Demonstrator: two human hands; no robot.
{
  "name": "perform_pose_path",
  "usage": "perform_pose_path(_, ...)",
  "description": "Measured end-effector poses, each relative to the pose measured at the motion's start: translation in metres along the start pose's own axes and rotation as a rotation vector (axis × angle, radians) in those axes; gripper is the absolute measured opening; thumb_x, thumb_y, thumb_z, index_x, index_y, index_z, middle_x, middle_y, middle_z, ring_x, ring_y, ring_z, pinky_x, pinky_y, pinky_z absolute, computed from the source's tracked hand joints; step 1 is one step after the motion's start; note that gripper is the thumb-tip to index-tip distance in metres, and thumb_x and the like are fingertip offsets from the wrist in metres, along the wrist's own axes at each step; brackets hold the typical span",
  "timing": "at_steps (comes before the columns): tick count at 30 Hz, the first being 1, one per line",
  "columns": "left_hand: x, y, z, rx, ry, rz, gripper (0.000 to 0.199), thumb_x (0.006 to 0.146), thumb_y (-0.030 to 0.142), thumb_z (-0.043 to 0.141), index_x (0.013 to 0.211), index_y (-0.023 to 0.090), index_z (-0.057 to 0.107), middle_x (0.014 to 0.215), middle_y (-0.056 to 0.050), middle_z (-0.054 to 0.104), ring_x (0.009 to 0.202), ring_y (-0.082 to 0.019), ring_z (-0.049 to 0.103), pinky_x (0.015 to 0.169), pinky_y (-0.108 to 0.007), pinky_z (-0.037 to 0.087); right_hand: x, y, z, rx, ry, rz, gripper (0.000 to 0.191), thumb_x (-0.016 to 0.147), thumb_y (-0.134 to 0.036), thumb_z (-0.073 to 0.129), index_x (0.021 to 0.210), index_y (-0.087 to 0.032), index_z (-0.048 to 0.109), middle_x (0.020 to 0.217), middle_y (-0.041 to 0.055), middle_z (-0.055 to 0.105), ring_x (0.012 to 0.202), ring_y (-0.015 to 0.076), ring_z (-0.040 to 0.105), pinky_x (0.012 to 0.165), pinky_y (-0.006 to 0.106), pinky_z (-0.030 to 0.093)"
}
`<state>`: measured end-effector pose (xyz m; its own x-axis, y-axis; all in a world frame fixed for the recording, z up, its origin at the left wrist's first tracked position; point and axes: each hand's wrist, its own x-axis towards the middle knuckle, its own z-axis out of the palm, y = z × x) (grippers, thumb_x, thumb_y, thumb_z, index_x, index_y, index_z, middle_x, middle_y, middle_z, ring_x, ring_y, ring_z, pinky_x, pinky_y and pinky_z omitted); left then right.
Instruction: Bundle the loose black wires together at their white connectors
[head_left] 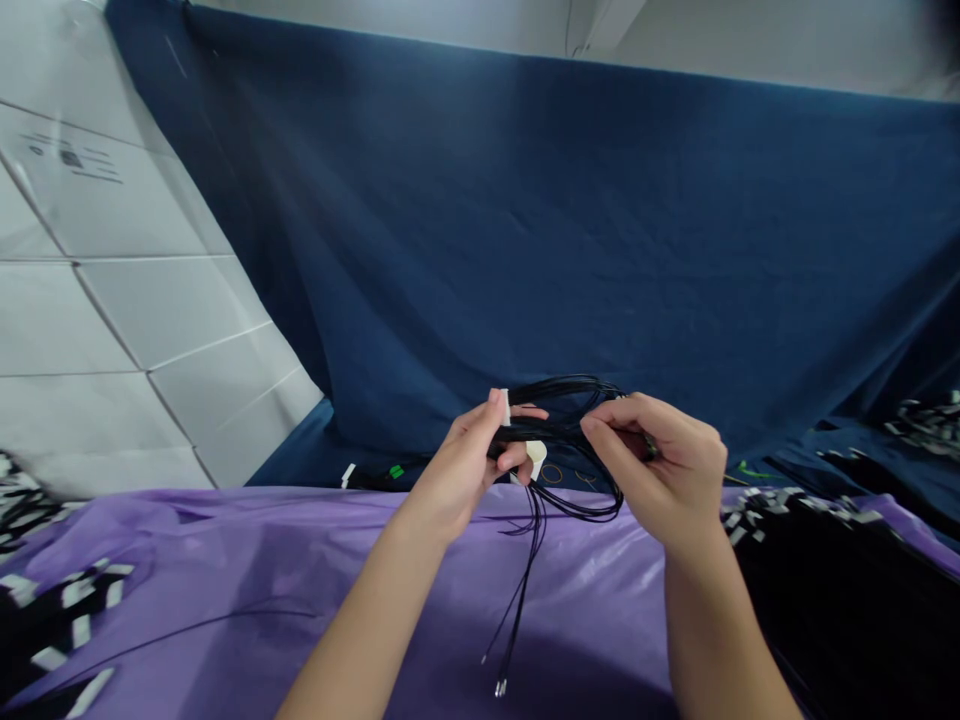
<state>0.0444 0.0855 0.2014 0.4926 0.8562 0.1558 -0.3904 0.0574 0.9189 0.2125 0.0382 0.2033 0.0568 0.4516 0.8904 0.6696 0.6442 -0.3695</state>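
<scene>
One blue cloth [570, 220] fills most of the view, hung behind the work area. Purple sheet [247, 560] covers the near surface. White boxes or panels [172, 310] at left, can't tell which. Big dark pile with white tags [825, 600] on the right, smaller tagged pile [45, 630] at the left edge.

Two bare hands mid-frame, both on one coil of black cable [547, 432], held up just in front of the blue cloth. Right hand [667, 460]: thumb and fingers bent together, pinching strands at the coil's right side; exact contact is partly hidden by the fingers. Left hand [457, 470]: thumb pressed on the bundle by a white tag [505, 402], other fingers curled under and loosely spread. Loose ends [529, 570] hang below over the purple sheet, with light tips [501, 688].

Small stuff behind the hands: cream-coloured piece [537, 456] by the left fingers, green bit [396, 472], thin ring [553, 473].

Step in hand reads as gathering or arranging the loops; no tie visible around them. My read: any next move calls for a firm left hold while the right guides strands, or the loops could spread and snag the tails.
</scene>
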Motion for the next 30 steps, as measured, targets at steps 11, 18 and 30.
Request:
perform_pose_path(11, 0.002, -0.002, -0.001, 0.042, -0.004, 0.045, 0.047, 0.088, 0.058, 0.052, 0.090, 0.015, 0.071, 0.050, 0.005, 0.038, 0.051, -0.010, 0.047, 0.059, -0.024, 0.041, -0.001, 0.000, -0.001, 0.042, -0.076, 0.069, 0.014, 0.086, -0.018, 0.059, 0.074, -0.019, 0.064, 0.063, -0.0020, 0.059, 0.052, 0.0089, 0.048, 0.049, 0.023, 0.039)
perform_pose_path(18, 0.001, -0.003, -0.003, 0.153, -0.030, 0.145, 0.042, 0.089, 0.054, 0.053, 0.091, 0.017, 0.072, 0.054, 0.003, 0.043, 0.057, -0.012, 0.051, 0.062, -0.024, 0.044, -0.002, 0.001, -0.005, 0.262, -0.176, 0.325, 0.019, 0.087, -0.022, 0.059, 0.069, -0.018, 0.061, 0.057, -0.0033, 0.048, 0.051, 0.0082, 0.041, 0.045, 0.021, 0.033)
perform_pose_path(30, -0.001, -0.003, -0.003, 0.197, -0.095, 0.112, 0.040, 0.093, 0.051, 0.048, 0.083, 0.017, 0.068, 0.053, 0.003, 0.042, 0.055, -0.012, 0.048, 0.061, -0.025, 0.043, -0.004, -0.004, 0.001, 0.084, -0.112, 0.100, 0.003, 0.087, -0.021, 0.065, 0.085, -0.020, 0.066, 0.066, -0.0023, 0.058, 0.055, 0.0097, 0.050, 0.050, 0.024, 0.039)
